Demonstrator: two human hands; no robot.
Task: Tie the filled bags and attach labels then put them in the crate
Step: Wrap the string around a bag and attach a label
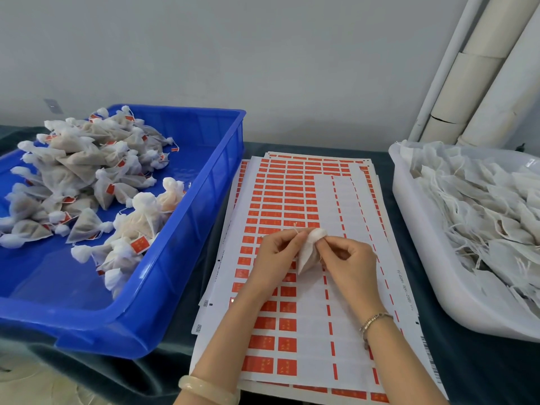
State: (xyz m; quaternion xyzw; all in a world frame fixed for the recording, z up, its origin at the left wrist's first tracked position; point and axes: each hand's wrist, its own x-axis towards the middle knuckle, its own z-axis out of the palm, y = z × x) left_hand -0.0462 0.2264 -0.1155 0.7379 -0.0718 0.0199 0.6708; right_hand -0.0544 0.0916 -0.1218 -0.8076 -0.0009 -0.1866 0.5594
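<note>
Right now both hands meet over the middle of the label sheets, with the forearms reaching in from the sheets' near edge. The left hand pinches the gathered neck of a small filled bag between thumb and forefinger, and a short string end sticks up from that pinch. The right hand, fingers curled, pinches the same neck from the other side, so the bag's body sits between the two palms above the sheets. Left of the sheets stands the blue crate with a heap of tied, labelled bags. Right of the sheets, a white tub holds untied bags.
</note>
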